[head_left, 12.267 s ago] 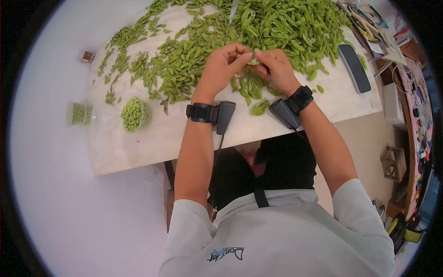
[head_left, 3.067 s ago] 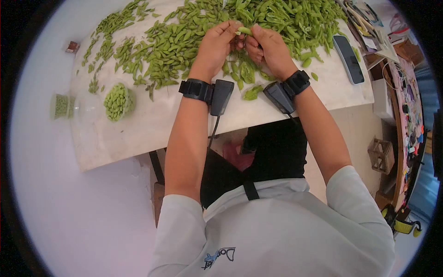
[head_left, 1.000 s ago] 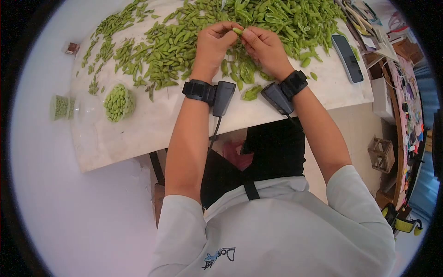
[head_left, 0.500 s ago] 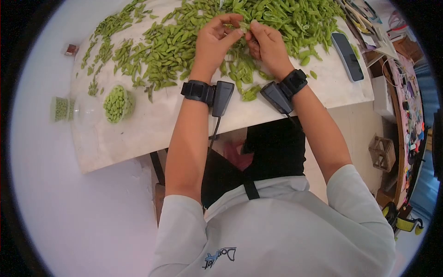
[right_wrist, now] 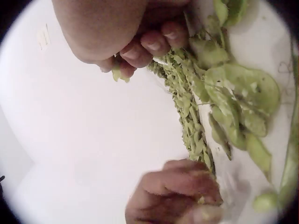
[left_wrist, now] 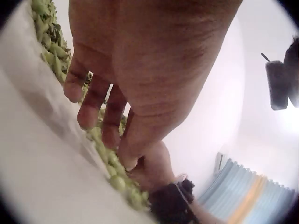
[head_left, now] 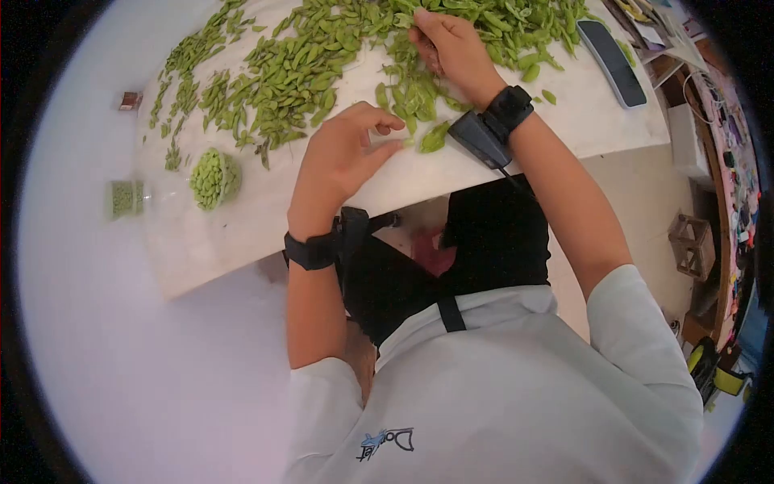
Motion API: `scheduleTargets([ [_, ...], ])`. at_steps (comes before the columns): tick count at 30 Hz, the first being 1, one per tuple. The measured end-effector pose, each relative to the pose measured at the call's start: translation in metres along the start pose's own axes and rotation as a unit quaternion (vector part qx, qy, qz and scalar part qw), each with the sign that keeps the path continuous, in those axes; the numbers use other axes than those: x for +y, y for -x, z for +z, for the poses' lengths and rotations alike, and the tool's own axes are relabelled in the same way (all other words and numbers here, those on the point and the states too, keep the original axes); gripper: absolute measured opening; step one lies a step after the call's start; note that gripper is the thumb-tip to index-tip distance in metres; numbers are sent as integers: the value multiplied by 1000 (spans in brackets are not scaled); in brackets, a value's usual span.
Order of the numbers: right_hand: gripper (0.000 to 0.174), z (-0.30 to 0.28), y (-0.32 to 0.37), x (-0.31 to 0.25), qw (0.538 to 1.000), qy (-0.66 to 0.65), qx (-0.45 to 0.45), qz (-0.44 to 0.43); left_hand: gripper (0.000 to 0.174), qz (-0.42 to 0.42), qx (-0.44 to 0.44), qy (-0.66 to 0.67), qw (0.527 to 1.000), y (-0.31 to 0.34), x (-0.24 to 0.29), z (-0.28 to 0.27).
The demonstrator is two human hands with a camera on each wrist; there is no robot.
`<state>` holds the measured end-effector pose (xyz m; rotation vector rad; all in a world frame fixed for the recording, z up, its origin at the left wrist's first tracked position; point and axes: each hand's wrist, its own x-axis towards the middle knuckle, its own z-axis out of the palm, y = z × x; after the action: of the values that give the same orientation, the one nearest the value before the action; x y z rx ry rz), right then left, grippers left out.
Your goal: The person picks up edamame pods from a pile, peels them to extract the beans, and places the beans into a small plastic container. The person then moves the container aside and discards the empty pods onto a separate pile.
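My left hand point(head_left: 343, 153) is over the table near its front edge, thumb and index finger apart in a C shape. A small pale green bit shows by its thumb tip. In the left wrist view the fingers point(left_wrist: 112, 126) hang loosely bent. Farther forward, over the heap of green soybean pods point(head_left: 516, 40), my right hand point(head_left: 459, 52) pinches a pale green pod piece point(right_wrist: 120, 73) between thumb and index finger. Its other fingers are curled under. Opened pods point(right_wrist: 243, 93) lie on the table below it. A clear cup of shelled green beans point(head_left: 214, 179) stands left of my left hand.
More pods point(head_left: 298, 81) spread over the back and left of the table point(head_left: 250, 234). A second clear container with beans point(head_left: 126, 198) stands at the far left. A phone point(head_left: 611, 64) lies at the right, near several tools and papers point(head_left: 645, 32).
Both hands were together working a pod. My left hand has now come away, back toward the front edge and left; my right hand has moved forward over the heap. The head view has shifted slightly.
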<state>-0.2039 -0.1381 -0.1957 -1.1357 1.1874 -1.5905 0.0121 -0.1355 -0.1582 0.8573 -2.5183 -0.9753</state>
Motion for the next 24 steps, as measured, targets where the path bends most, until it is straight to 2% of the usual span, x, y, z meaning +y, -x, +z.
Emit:
scheduleTargets([
  [2, 33, -2, 1, -4, 1000, 2, -17, 1, 19, 8, 32, -1, 999, 8, 3, 9],
  [6, 38, 3, 5, -10, 1000, -14, -4, 14, 17, 40, 57, -63, 996, 12, 1, 19],
  [11, 31, -4, 2, -6, 999, -10, -26, 28, 15, 30, 71, -88, 993, 16, 2, 22],
  [13, 35, -12, 0, 9, 999, -13, -10, 33, 15, 21, 100, -79, 992, 19, 7, 18],
  [15, 37, -2, -4, 11, 999, -27, -13, 18, 15, -7, 153, -64, 986, 33, 14, 1],
  [17, 37, 0, 2, 4, 1000, -28, -12, -6, 17, -29, 230, -128, 964, 50, -2, -29],
  [20, 39, -4, -4, 11, 1000, -3, -12, 16, 16, -48, 330, -185, 924, 82, -30, -93],
  [23, 39, 0, 1, 5, 999, -34, -22, 33, 15, -172, 361, -225, 889, 103, -49, -140],
  [24, 39, 1, 1, 5, 999, -33, -18, 37, 16, -180, 357, -230, 887, 104, -54, -147],
])
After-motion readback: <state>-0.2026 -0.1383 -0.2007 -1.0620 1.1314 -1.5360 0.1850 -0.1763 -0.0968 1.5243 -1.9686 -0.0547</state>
